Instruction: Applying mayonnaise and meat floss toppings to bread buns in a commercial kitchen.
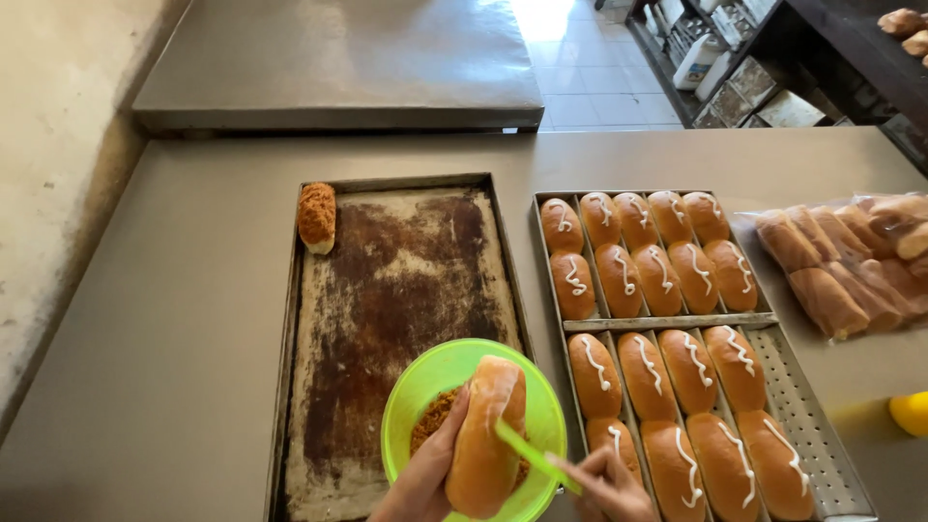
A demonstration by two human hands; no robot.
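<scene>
The bread roll [483, 435] is in our left hand [425, 478], held turned over above the green bowl [440, 372], which stands on the near end of the dark baking tray [387, 280]. Our left hand closes around the roll from its left side, fingers wrapped on the crust. Our right hand [604, 483] pinches a thin green utensil [527, 454], perhaps a small spatula or tongs, and its tip lies against the roll's lower side.

Inside the bowl we see orange-brown shredded topping [435, 416], partly hidden behind the roll. We judge that the step in hand is the coating: the roll's creamed face goes down into the shreds, and the utensil helps to press or spread them.

One coated roll [316, 216] already lies in the far left corner of the dark tray, and the rest of that tray carries only old baking stains. To the right, two perforated trays [802, 387] hold rows of rolls with a white cream line [667, 271], not yet coated. Further right, a clear bag of plain rolls [851, 261] rests on the tabletop [193, 290], and something yellow [911, 413] shows at the edge; we cannot tell what it is.

The next move, as we judge it, calls for turning the roll upright without shaking off the shreds and setting it just beside the coated one. The grip should stay on the sides, away from the cream.
</scene>
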